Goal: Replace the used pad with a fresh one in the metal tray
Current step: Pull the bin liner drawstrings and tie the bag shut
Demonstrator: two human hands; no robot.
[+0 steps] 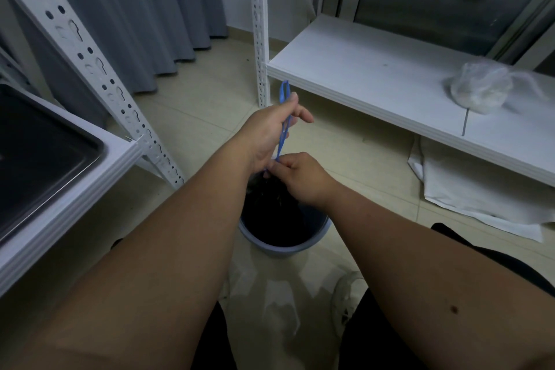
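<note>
Currently, both hands work above a blue bucket (285, 237) standing on the tiled floor (198, 129) between two white shelving units. The left hand (267, 135) grips blue plastic tweezers (283, 117), thumb and curled fingers closed round the shaft, index finger extended forward. The tweezers stand nearly upright, tips pointing down toward the bucket. The right hand (300, 179) meets the tweezer tips, its fingertips pinching at that point; what they pinch is too small to tell. Dark material (270, 198) hangs just below both hands over the bucket opening; whether it is the used pad cannot be told.

The metal tray (45, 159) rests on the left shelf (90, 189). Its interior appears dark, and any contents cannot be made out.

On the right shelf (375, 75) lies a knotted clear plastic bag (477, 88). White sheet material (480, 189) lies on the floor beneath that shelf. Grey curtains (135, 9) hang behind.

No brands, labels or legible writing appear on any item.
</note>
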